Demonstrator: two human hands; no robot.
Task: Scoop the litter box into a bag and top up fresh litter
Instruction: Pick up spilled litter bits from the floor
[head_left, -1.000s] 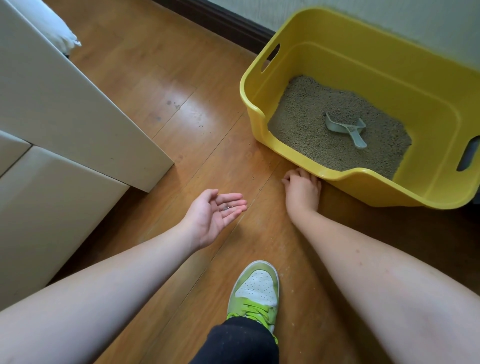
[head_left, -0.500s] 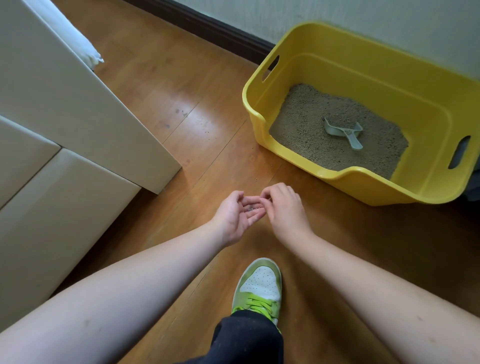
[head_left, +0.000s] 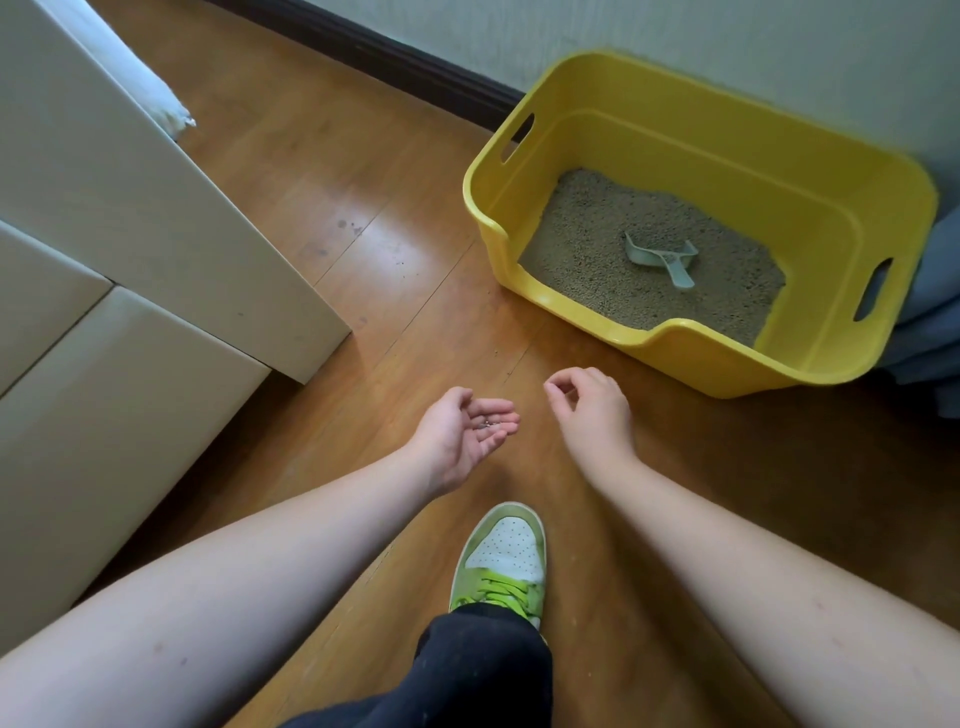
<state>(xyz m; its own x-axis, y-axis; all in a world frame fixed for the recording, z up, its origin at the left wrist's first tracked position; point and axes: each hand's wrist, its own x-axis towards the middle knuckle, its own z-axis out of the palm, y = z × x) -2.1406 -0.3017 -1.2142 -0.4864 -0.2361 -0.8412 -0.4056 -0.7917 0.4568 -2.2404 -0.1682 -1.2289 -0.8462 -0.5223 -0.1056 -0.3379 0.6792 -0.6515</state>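
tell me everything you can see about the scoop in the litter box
The scoop is small, pale grey-green and looks like plastic: an open pan with raised side walls and a short flat handle pointing toward the near right. It lies on the litter in the yellow box, right of the middle, a few grains inside its pan. Neither hand touches it; both are over the floor in front of the box.

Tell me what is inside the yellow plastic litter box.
The yellow plastic litter box holds grey granular litter over most of its floor, with a pale green plastic scoop lying on it. Anything buried under the litter is hidden.
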